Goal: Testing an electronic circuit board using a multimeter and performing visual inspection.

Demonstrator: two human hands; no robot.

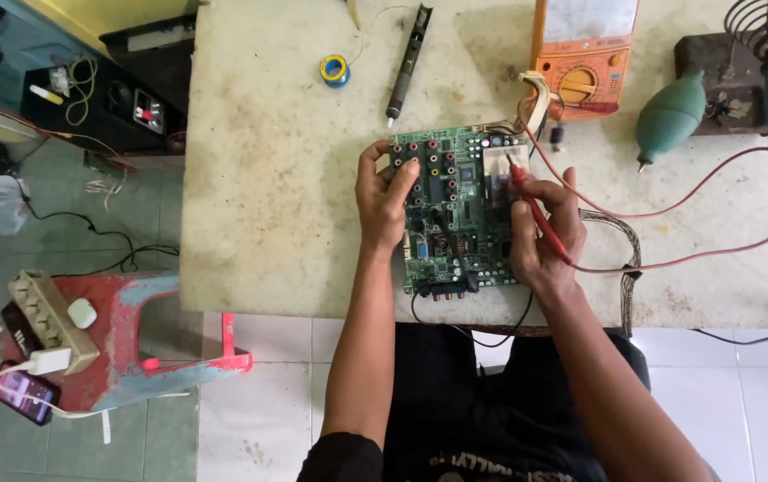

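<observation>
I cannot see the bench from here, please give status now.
Left hand steadies green circuit board. Right hand holds red probe on it. Nothing in the way.

Matt green circuit board (457,210), glossy red plastic probe (534,210), rough stained stone-like tabletop (277,178), rubbery matt green blower bulb (670,116)
</observation>
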